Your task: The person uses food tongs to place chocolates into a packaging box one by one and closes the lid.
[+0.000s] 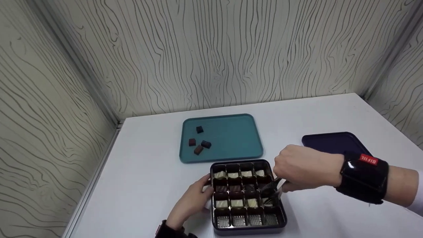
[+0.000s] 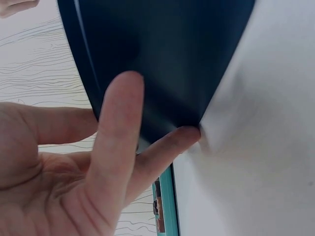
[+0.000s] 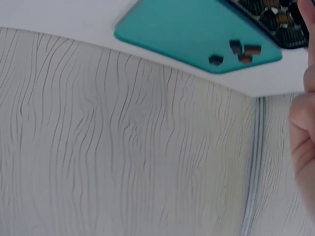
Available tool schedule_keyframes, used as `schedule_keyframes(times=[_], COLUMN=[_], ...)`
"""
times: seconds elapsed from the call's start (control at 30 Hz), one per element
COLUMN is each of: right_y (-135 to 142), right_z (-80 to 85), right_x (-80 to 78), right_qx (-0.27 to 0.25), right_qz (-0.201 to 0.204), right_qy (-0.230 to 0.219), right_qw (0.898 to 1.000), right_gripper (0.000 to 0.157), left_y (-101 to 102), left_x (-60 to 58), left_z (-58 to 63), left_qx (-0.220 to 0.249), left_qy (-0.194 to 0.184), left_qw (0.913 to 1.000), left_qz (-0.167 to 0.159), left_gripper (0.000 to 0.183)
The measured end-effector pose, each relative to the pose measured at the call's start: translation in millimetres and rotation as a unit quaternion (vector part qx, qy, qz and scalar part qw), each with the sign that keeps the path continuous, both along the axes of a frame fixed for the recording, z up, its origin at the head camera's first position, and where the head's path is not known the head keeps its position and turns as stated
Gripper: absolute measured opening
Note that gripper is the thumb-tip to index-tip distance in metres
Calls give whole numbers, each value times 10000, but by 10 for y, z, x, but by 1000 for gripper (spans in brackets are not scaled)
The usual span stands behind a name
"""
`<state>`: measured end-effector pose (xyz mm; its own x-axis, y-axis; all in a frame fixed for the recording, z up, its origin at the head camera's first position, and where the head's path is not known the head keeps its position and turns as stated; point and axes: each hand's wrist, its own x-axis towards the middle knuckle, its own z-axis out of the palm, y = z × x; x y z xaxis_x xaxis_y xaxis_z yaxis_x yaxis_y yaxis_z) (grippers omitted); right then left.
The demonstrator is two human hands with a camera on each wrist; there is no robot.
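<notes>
Between the left and right fingers sits the compartment box (image 1: 249,231), on the tabletop (image 1: 148,175). It looks stiff and fairly light, and its smooth wall may slide if nudged; I'd hold it by the outer side, where the left hand (image 1: 195,198) rests fairly straight fingers. The right hand (image 1: 302,167) has its fingers curled round tongs (image 1: 270,187), whose dark heads dip into the column nearest those fingers; whether they pinch anything, I can't tell. Pale pieces (image 1: 237,203), left of the tongs, look small, firm and easily scuffed, best taken by opposite sides. Dividers crowd the heads, so straight up seems the freest way out. Ahead of the left fingers, the teal tray (image 1: 236,138) carries four dark pieces (image 1: 200,129), with room rightward; beyond the right fingers lies a partly hidden dark tray (image 1: 330,140).
</notes>
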<state>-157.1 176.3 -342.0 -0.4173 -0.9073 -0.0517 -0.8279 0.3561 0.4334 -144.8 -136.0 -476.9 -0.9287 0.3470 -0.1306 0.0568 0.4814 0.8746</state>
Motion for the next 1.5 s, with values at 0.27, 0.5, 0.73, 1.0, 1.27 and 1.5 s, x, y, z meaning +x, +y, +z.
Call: schedule_keyframes(times=[0.27, 0.5, 0.73, 1.0, 1.27, 1.5], right_y=[123, -92, -484, -839, -1051, -1159], right_z=[108, 30, -156, -448, -618, -677], right_x=[-132, -330, -698, -1064, -1299, -1412], right_qx=[-976, -1649, -1889, -2063, -2066, -2263], right_qz=[-887, -1469, -1718, -1938, -2272, -2333], right_qy=[-721, -681, -836, -860, -1025, -1028], right_qw=[9886, 9729, 9632, 9552, 9461, 9401], right_gripper=[37, 41, 42, 61, 51, 52], left_y=[-50, -94, -85, -2, 37, 6], left_x=[-10, -2, 9, 10, 20, 3], left_z=[-18, -30, -21, -25, -33, -19], left_qx=[131, 52, 141, 152, 316, 131], left_qy=[-80, 5, -151, -250, -188, 71], left_qw=[9999, 10000, 9997, 9995, 9993, 9999], left_qz=[20, 55, 130, 114, 74, 59], left_gripper=[56, 55, 56, 56, 56, 55])
